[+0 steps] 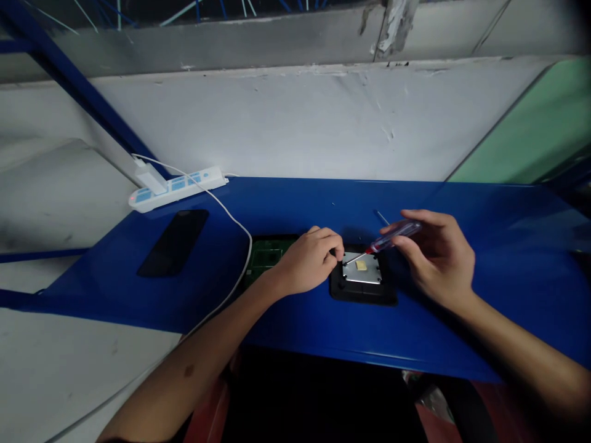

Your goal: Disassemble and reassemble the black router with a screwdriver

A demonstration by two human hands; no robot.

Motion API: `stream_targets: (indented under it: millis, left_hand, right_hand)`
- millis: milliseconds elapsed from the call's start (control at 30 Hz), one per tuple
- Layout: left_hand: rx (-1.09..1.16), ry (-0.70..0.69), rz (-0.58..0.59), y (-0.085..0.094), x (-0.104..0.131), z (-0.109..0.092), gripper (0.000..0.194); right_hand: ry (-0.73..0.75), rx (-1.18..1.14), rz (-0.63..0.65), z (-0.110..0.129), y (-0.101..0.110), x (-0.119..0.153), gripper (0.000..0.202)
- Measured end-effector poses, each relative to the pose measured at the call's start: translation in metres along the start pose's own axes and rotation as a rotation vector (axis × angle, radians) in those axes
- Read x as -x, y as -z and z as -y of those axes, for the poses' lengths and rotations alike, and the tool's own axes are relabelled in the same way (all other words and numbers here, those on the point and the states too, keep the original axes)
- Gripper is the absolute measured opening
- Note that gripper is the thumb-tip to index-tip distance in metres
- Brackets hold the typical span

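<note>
My right hand (438, 258) grips a screwdriver (397, 235) with a clear purplish handle and a red collar. Its shaft slants down to the left, and the tip meets the left side of a silver metal plate (353, 275). That plate sits in a black plastic casing (364, 292) and carries a small yellowish pad (361, 266) at its middle. My left hand (314, 258) is closed at the casing's upper left, fingers curled close to the screwdriver tip; what they pinch, if anything, is hidden. Partly under my left wrist lies a green circuit board (263, 258).
A white power strip (184, 187) with a plugged-in charger (150, 177) stands at the back left. Its white cable (231, 215) runs across the blue table (295, 323). A black phone (173, 243) lies at left. Behind the casing are a thin metal rod (382, 217) and tiny screws (359, 238).
</note>
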State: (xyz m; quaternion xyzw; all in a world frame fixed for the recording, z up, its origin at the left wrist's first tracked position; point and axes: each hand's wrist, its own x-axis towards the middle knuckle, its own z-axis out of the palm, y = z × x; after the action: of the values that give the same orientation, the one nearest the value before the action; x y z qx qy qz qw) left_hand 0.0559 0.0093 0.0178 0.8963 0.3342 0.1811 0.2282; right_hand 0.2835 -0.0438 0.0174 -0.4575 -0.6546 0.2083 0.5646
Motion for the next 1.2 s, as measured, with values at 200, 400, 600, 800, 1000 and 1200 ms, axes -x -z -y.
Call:
stream_targets:
  millis: [200, 400, 600, 800, 1000, 1200]
  left_hand:
    - [0.002, -0.031, -0.007, 0.000, 0.001, -0.002, 0.033]
    - [0.006, -0.037, -0.012, -0.003, 0.000, 0.001, 0.035]
    - [0.002, -0.039, -0.013, -0.002, -0.001, 0.001, 0.028]
    - [-0.020, -0.036, -0.043, -0.004, -0.002, 0.003, 0.021]
    - [-0.053, -0.027, -0.034, -0.004, -0.001, 0.001, 0.024]
    - [-0.002, -0.005, 0.083, 0.007, 0.006, -0.007, 0.042]
  right_hand:
    - [0.118, 0.014, -0.004, -0.006, 0.000, -0.001, 0.039]
    - [0.142, -0.018, 0.032, -0.005, -0.002, -0.003, 0.044]
    - [0.182, 0.011, 0.160, 0.003, -0.009, -0.018, 0.048]
    - [0.288, 0.113, 0.263, 0.016, -0.019, -0.029, 0.045]
    - [0.327, 0.064, 0.148, 0.012, -0.029, -0.027, 0.049]
    - [0.358, 0.058, 0.138, 0.016, -0.032, -0.022, 0.041]
